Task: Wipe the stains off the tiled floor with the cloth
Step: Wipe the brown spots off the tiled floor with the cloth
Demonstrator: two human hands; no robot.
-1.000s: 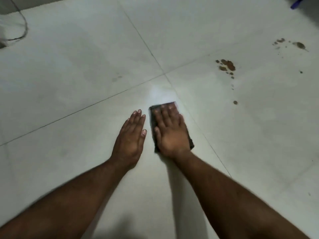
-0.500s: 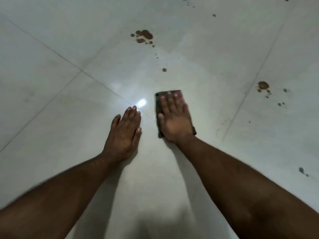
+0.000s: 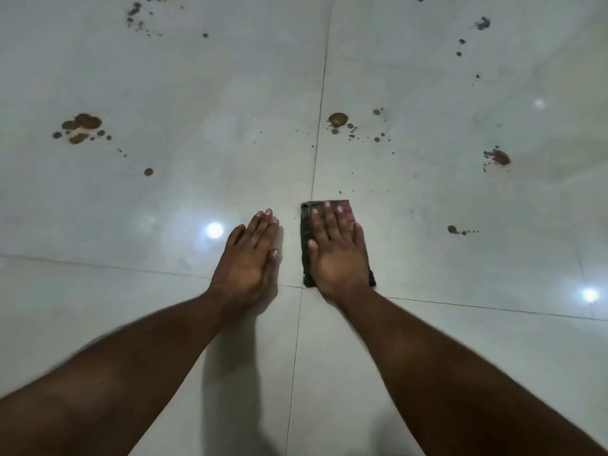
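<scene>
A dark folded cloth (image 3: 307, 225) lies flat on the pale tiled floor (image 3: 197, 93), just right of a grout line. My right hand (image 3: 337, 255) presses flat on top of it, fingers together and pointing away from me. Beside it, my left hand (image 3: 251, 261) rests palm down on the bare tile, holding nothing. Brown stains dot the floor ahead: a cluster at the left (image 3: 82, 125), a single spot (image 3: 148, 172), a blob with splatter just beyond the cloth (image 3: 338, 119), a smear at the right (image 3: 498, 157) and a small spot (image 3: 452, 229).
More dark specks lie at the top left (image 3: 133, 11) and top right (image 3: 482, 24). Grout lines cross under my wrists. Bright light reflections shine on the glossy tile (image 3: 214, 230).
The view has swung to the right, so the stains now spread across the floor ahead and more appear on the right. Both hands keep their pose, right hand on the cloth.
</scene>
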